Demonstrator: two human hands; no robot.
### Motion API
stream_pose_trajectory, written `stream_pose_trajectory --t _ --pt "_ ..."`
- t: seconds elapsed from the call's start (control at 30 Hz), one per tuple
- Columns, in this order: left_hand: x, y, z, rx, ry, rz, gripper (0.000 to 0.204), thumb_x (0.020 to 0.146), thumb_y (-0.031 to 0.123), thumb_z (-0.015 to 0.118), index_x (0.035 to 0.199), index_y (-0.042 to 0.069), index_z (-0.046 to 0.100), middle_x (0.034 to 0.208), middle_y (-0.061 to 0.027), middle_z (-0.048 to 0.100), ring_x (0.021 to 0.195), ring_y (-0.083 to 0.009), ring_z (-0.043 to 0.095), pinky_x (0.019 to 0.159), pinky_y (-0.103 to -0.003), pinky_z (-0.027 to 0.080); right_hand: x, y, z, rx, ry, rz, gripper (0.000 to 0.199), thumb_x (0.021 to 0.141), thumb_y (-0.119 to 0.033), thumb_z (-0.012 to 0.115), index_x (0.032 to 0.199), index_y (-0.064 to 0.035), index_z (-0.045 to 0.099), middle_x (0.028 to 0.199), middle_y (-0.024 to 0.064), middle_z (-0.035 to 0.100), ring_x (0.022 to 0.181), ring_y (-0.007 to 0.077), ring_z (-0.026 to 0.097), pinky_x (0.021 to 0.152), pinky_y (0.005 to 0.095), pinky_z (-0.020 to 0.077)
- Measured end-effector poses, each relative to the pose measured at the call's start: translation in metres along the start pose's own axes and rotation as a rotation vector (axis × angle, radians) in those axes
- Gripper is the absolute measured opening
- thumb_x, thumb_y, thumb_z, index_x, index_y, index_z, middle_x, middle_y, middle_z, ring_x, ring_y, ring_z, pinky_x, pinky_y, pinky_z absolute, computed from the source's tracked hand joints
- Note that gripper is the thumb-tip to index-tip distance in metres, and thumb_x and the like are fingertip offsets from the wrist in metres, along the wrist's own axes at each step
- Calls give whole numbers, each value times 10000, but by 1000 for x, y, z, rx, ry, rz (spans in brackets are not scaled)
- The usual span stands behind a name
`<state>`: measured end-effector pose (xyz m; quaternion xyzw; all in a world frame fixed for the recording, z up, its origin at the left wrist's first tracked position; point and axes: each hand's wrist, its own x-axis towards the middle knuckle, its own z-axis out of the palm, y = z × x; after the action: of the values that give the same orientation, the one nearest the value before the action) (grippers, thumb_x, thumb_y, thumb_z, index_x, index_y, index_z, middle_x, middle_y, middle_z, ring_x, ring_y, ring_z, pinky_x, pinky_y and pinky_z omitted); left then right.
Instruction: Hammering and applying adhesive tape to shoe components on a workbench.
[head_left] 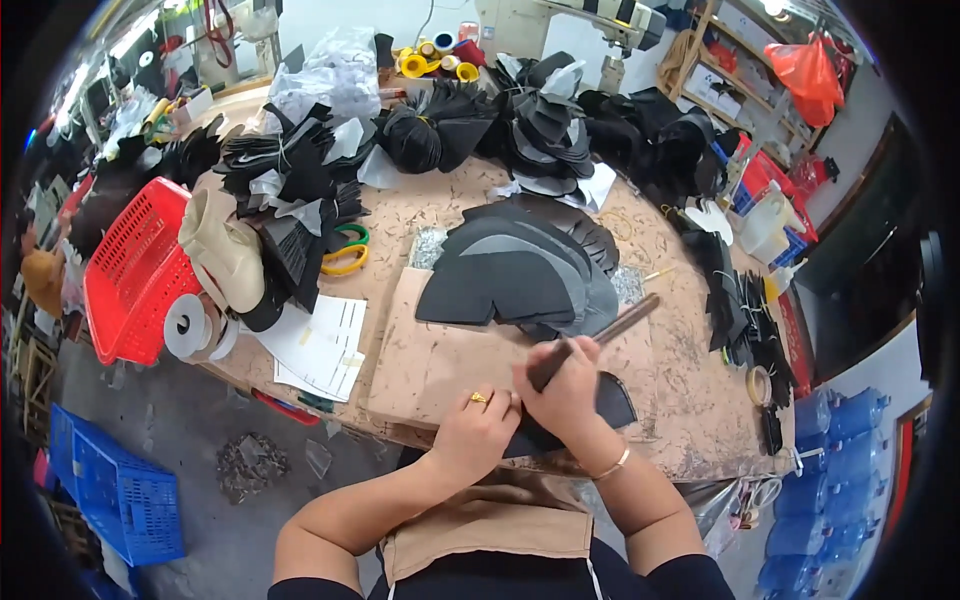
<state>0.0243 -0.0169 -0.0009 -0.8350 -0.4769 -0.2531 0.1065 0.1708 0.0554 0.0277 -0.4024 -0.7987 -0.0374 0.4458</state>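
Observation:
My left hand (474, 432), with a gold ring on it, bends its fingers over the edge of a black shoe-upper piece (612, 402) at the near table edge. My right hand (562, 392) is wrapped around a dark, long-handled tool that looks like a hammer (628, 316). Its handle points up and right, and its thick end sits by my thumb, just above the black piece. The two hands nearly touch. Just beyond them lies a fanned pile of black curved pieces (490, 285), partly on a raised board (430, 350).
Bundles of black pieces (430, 130) line the table's back. At left stand a beige boot (222, 260), a red basket (135, 270), tape rolls (190, 328) and paper patterns (318, 345). Blue water bottles (825, 490) stand right of the table; a blue crate (115, 490) sits on the floor.

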Motion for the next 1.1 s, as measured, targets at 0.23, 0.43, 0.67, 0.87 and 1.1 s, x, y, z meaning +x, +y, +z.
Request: stream_pose_trajectory --t 0.23,0.43,0.67,0.87,1.1 --pt "-7 11 -14 -217 0 -64 342 792 188 641 1102 45 649 1045 -60 602 1009 -236 572 872 -355 435 2 8 1 109 -31 3 245 710 -135 786 836 -102 579 701 5 611 669 239 579 795 377 394" --pt "-12 2 -8 -313 12 180 266 786 182 621 1026 83 680 1059 -18 650 1039 -232 603 859 -337 503 13 14 -24 99 -81 47 256 713 -153 796 851 -91 588 702 3 615 698 247 592 812 377 407" --pt "26 -72 -27 -500 -363 422 247 782 106 644 1025 86 682 1085 -43 661 1073 -237 620 963 -448 458 24 11 -72 164 125 358 244 767 -163 786 896 -70 601 677 8 647 721 212 542 799 368 385" --pt "18 -28 8 -648 -82 -263 264 825 89 642 1086 72 675 1145 -67 639 1154 -274 568 955 -429 454 9 17 -8 64 -41 184 260 751 -178 784 903 -80 597 712 20 627 742 247 579 815 364 395" --pt "18 -35 8 -403 -4 -79 350 755 33 658 1105 14 659 1104 -105 619 1047 -281 567 890 -369 480 2 18 -4 68 15 164 276 747 -170 787 913 -89 582 679 -3 602 682 225 575 791 356 388"
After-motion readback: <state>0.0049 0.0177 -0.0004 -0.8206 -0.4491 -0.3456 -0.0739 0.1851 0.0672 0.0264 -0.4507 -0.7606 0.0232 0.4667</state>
